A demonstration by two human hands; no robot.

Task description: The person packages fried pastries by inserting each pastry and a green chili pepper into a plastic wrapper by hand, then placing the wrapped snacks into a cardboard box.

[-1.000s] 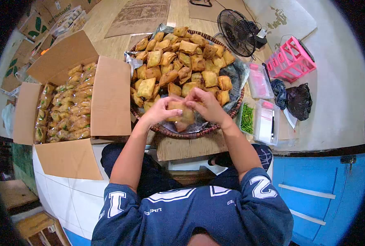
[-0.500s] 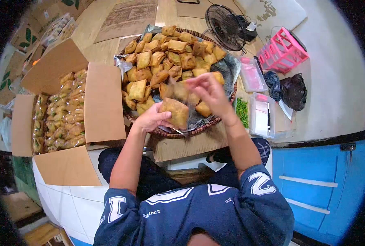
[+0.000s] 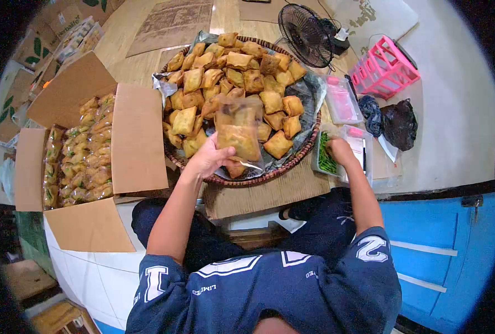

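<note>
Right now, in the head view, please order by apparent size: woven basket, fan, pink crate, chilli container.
1. Woven basket
2. Fan and pink crate: too alike to rank
3. Chilli container, partly hidden by the right hand

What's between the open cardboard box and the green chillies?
The head view shows a woven basket of fried pastries and, above, the left hand holding bagged pastry.

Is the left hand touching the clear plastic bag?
Touching. The head view shows the left hand gripping the clear plastic bag, thumb lying across its edge.

Bright light glints on the clear bag point(image 3: 241, 131); edges bow into black.
</note>
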